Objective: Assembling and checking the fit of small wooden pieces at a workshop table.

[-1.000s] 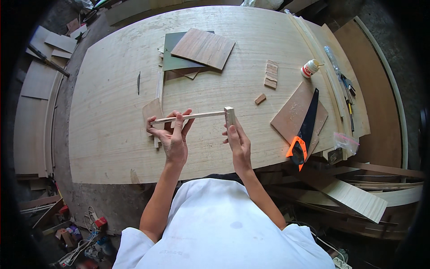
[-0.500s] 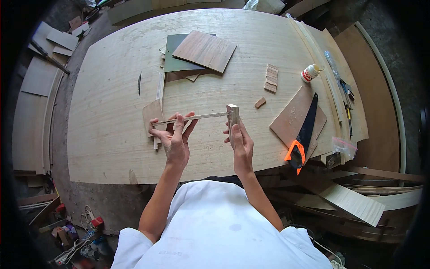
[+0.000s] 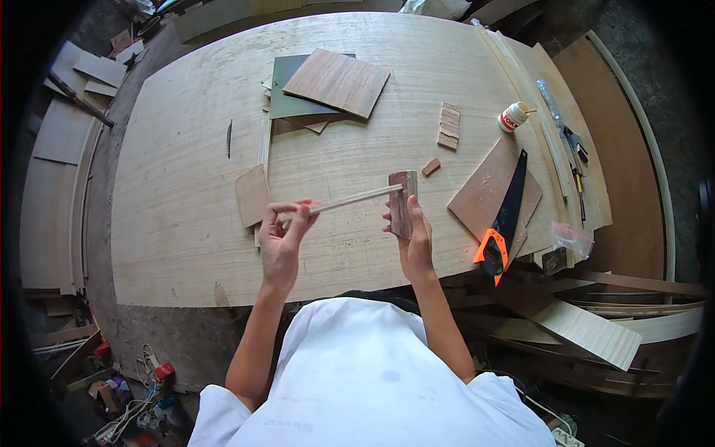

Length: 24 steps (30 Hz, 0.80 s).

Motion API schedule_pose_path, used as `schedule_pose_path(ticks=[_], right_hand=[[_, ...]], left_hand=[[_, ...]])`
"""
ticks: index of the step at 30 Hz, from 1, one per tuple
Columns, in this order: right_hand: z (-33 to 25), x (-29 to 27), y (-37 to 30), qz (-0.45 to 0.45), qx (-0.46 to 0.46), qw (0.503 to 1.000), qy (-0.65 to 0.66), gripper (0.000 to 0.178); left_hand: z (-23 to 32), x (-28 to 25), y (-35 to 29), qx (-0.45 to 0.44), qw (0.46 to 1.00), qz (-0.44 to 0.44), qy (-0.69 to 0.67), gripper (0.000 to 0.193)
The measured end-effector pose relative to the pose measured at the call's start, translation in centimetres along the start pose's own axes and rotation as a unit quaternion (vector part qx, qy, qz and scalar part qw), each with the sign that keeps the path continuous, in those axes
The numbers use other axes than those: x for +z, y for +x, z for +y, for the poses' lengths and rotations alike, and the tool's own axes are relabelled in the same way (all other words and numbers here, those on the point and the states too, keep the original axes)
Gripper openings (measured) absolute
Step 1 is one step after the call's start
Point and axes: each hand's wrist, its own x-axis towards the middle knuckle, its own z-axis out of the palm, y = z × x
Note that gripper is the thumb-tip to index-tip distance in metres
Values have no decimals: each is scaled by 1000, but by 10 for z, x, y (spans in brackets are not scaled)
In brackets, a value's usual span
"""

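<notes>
Over the near part of the worktable, my left hand pinches a thin, pale wooden strip between thumb and fingers. The strip runs rightward, its far end against the face of a small wooden block. That block has a reddish-brown, worn face and a pale edge; my right hand grips its lower part, thumb along the right side. Beyond the block lies a small brown wood piece. A flat wood offcut rests on the table left of my left hand.
A handsaw with an orange-and-black handle lies on a square board at right. Behind it stands a white glue bottle. Stacked panels sit at the back middle, and a thin dark blade at left. Long strips line the right edge.
The block has turned so its reddish-brown face shows, and my right hand has shifted slightly right. My left hand has moved its grip along the strip, which now slants upward to the right.
</notes>
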Motion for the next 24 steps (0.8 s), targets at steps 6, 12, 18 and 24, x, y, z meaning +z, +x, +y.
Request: schedule_pose_path(ticks=[6,12,18,24], right_hand=[[15,-19,-9,-77,51,993,-71,74],[10,-8,-20,-125,53,977,-167,65],[21,-3,-25,-166,90,965,-182,70],[21,-10,-27,-171,85,962,-194,72]], left_hand=[[4,-45,-10,-224,935,-243,130,22],[9,-38,-19,-296,878,-331,178,40],[-35,-20,-8,-298,894,-281,180,53],[-45,-17,-6,-268,897,-289,200,54]])
